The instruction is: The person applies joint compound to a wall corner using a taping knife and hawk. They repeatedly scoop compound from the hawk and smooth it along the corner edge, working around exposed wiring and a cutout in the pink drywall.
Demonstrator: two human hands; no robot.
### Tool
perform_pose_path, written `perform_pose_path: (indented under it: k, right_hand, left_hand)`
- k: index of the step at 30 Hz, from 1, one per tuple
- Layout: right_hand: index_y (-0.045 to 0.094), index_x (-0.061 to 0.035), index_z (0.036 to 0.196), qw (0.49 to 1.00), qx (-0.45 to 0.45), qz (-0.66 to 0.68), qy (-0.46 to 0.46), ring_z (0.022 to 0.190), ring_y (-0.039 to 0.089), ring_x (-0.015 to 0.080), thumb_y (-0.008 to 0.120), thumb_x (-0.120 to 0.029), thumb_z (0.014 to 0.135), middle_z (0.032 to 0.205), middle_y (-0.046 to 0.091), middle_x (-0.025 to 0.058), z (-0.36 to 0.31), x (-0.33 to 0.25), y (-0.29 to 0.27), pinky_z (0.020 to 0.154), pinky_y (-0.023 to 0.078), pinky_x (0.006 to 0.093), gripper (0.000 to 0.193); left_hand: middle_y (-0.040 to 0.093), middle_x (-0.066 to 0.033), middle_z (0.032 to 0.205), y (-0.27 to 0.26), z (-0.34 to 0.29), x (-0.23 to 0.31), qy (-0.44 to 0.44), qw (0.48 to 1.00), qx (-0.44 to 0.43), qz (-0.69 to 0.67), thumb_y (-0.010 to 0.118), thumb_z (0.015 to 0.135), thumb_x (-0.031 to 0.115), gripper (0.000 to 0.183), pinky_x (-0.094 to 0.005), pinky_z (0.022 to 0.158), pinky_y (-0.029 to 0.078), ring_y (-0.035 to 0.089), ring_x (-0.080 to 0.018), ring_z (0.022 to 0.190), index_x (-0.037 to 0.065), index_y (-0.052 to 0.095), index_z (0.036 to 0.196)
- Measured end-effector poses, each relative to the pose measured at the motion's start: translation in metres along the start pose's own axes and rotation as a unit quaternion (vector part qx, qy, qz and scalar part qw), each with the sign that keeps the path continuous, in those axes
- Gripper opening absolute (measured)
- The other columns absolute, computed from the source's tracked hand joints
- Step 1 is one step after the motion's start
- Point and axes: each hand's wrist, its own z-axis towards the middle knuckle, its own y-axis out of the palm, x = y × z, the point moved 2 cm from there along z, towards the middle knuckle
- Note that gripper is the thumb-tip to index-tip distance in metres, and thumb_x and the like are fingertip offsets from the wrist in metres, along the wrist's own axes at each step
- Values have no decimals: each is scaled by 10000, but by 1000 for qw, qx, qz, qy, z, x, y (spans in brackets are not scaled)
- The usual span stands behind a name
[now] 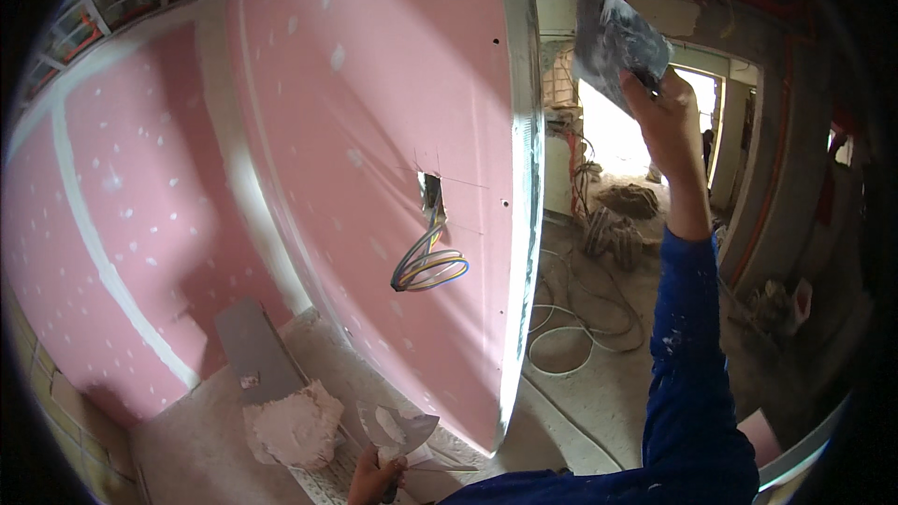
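My right hand (675, 131) is raised at the upper right, closed round the handle of a wide putty knife (613, 42). Its broad blade points up and is smeared with pale compound. Low in the middle, my left hand (372, 479) grips another putty knife (402, 425) with a white lump on its blade. Between the two hands rises a pink plasterboard partition (374, 93). A whitish strip (524, 224) runs down its right edge; the raised blade is apart from it.
A loop of coloured wires (430, 271) hangs from a square cutout (431, 192) in the partition. A pile of white compound (295, 425) sits by a grey board (257, 351) at lower left. Cables (561, 351) coil on the floor before a bright doorway (613, 136).
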Motion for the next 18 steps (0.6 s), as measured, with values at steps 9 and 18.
perform_pose_path:
  k: [9,18]
  right_hand:
    - [474,-164,1451,956,40,-45,-286,1311,505,309,493,78,920,1408,534,123,41,23,87,1124,378,382,584]
    - [394,-360,1493,955,7,-177,-238,1351,474,258,600,63,853,1486,472,61,6,51,112,1149,258,568,795]
  left_hand:
    - [641,-53,834,-10,5,-9,-44,987,-22,152,684,877,335,464,-284,474,440,577,-148,589,20,582,1202]
    - [625,-55,792,-14,0,-27,-26,996,-30,77,652,906,308,620,-275,413,430,550,-127,522,59,409,1419]
